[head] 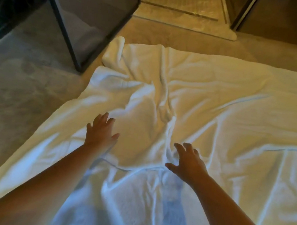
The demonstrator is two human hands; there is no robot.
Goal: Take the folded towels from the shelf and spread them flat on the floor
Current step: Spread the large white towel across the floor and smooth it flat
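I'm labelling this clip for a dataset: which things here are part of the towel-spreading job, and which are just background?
Part of the job:
- white towels, rumpled, lying on the floor
- left hand and right hand, fingers spread over the towels

Just there:
- dark-framed glass panel, standing by the towels' far left corner
- pale mat beyond the towels

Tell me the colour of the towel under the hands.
The towel is plain white with no pattern, tinted yellowish by the light; the head view shows it.
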